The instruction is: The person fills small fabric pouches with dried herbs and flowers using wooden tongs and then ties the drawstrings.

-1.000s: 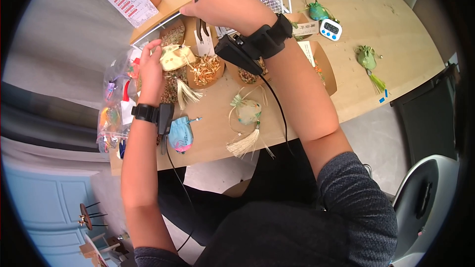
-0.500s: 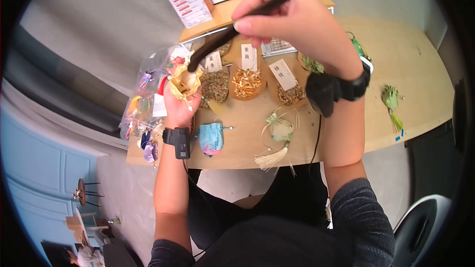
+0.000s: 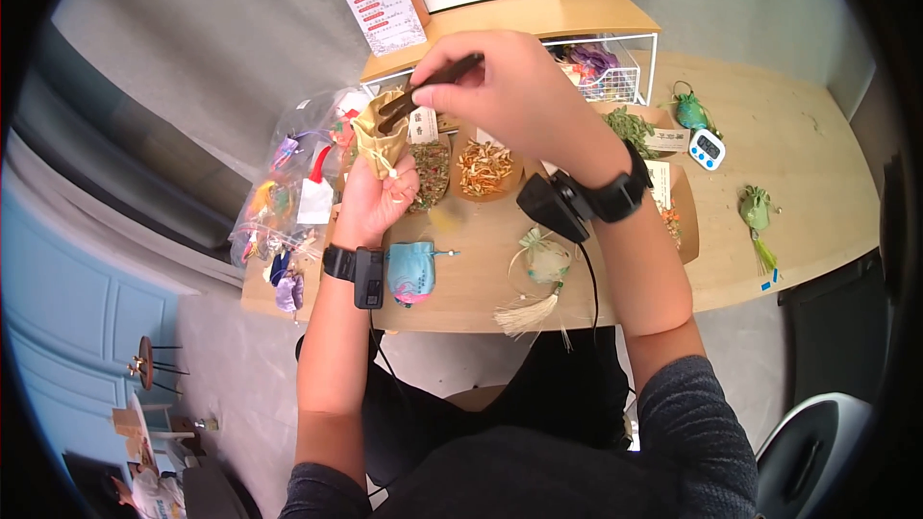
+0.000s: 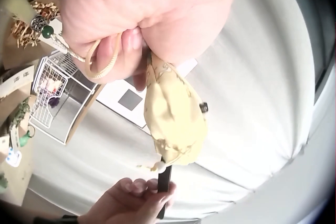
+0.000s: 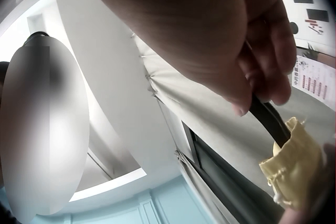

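My left hand holds a pale yellow drawstring pouch upright by its lower part, with the mouth gathered open at the top. In the left wrist view, a looped cord with a green bead hangs from those curled fingers. Between thumb and fingers my right hand pinches dark tongs. Their tips reach into the mouth of the pouch, as the right wrist view also shows the tongs entering the cloth. What lies deep inside the pouch is hidden.
Paper trays of dried herbs stand behind the hands, one with orange-brown shreds. A blue pouch and a tasselled pale green pouch lie nearer the front edge. Clear plastic bags are at left, a white timer at right.
My right hand has come back from the trays with the tongs and lowered their tips into the pouch. My left hand has turned the pouch upright, mouth up.
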`<state>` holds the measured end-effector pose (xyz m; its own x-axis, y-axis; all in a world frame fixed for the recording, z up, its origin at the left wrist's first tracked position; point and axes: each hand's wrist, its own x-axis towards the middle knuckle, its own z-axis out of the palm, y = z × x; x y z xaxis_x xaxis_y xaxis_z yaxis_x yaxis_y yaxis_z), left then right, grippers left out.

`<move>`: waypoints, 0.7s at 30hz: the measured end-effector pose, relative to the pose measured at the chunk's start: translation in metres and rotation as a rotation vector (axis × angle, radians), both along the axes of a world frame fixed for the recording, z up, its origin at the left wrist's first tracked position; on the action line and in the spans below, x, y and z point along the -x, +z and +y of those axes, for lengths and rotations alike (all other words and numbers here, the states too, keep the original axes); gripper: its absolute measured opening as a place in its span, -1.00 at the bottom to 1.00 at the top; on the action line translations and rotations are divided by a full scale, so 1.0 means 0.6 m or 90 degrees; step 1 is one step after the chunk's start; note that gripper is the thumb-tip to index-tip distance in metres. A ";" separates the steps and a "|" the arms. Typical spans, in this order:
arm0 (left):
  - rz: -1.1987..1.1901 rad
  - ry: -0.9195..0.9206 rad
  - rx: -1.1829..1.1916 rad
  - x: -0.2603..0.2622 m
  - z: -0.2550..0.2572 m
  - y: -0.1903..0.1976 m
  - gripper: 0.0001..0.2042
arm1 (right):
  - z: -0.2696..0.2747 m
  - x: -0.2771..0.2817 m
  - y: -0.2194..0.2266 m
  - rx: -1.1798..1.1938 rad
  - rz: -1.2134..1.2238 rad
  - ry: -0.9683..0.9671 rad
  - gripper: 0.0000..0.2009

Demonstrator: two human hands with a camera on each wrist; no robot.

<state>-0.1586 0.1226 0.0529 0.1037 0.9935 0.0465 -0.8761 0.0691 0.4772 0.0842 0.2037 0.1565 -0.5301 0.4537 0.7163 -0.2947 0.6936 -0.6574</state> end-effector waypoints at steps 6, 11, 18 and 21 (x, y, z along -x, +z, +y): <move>0.500 0.363 0.098 -0.005 0.036 0.021 -0.83 | 0.077 0.053 -0.057 0.314 -0.065 0.113 -0.77; 0.612 0.356 0.226 0.009 0.050 0.041 -0.83 | 0.112 0.086 -0.101 0.316 -0.054 0.163 -0.75; 0.613 0.276 0.273 0.019 0.061 0.014 -0.84 | 0.135 0.074 -0.105 0.369 -0.131 0.046 -0.74; 0.653 0.314 0.313 0.009 0.075 -0.005 -0.84 | 0.137 0.066 -0.099 0.365 -0.176 -0.064 -0.71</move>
<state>-0.1643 0.1674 0.0496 -0.5177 0.8260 -0.2231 -0.0955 0.2033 0.9744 0.0447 0.2860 0.0969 -0.5952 0.7814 0.1875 -0.0123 0.2245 -0.9744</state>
